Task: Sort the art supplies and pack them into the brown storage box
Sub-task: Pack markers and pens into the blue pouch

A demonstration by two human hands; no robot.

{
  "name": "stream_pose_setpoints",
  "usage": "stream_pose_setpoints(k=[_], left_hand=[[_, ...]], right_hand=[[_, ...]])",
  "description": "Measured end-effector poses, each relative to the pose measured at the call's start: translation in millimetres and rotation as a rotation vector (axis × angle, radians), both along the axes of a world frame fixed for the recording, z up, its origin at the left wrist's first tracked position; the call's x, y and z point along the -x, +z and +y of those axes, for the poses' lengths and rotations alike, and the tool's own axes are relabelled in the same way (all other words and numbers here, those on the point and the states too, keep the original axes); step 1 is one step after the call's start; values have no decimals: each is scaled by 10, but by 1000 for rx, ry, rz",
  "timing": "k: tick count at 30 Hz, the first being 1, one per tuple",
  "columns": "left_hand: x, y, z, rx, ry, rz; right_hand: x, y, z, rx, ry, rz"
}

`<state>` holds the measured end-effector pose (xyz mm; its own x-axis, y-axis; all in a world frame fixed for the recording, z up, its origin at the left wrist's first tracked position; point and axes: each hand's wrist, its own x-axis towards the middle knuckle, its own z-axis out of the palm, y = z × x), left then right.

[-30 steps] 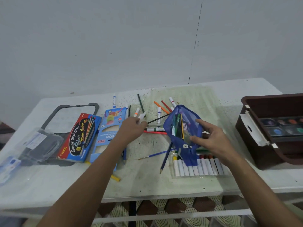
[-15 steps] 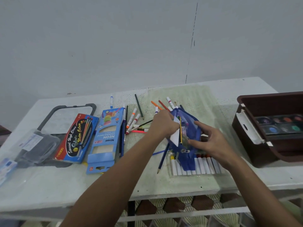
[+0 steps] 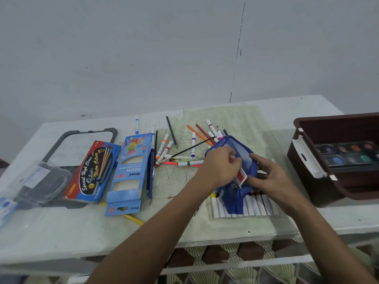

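Both hands are closed on the blue mesh pouch (image 3: pixel 244 158): my right hand (image 3: pixel 272 177) pinches its right wall and holds the mouth open, while my left hand (image 3: pixel 220 168) grips the left edge, its fingers also pinching a small white and red card (image 3: pixel 242 176) that stands tilted at the pouch opening. Whether the card is partly inside the pouch cannot be determined.

Directly below the grip, the pouch's lower end lies over a clear pack of white-capped markers (image 3: pixel 256 206). Just beyond and to the left of the grip, loose markers and coloured pencils (image 3: pixel 184 158) lie scattered on the table (image 3: pixel 61 232), several crossing one another.

Further left lies a blue neon coloured-pencil box (image 3: pixel 128 175), with a red water-colour pencil box (image 3: pixel 92 173) beside it, resting on a grey-framed tray (image 3: pixel 67 136). A clear plastic case (image 3: pixel 39 183) sits at the far left.

Well to the right of the grip stands the brown storage box (image 3: pixel 307 128), open, with a watercolour paint palette (image 3: pixel 348 156) inside it.
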<state>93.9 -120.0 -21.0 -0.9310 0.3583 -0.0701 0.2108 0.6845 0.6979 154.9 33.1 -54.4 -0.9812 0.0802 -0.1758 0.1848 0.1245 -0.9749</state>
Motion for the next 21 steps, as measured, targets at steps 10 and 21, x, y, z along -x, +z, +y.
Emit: stream_pose_setpoints(k=[10,21], left_hand=[[180,-18,-56,247,-157,26],[204,-63,-309,31,-249,129]], right_hand=[[-22,105,-48,45,64,-7],[8,151,86,255,248,-163]])
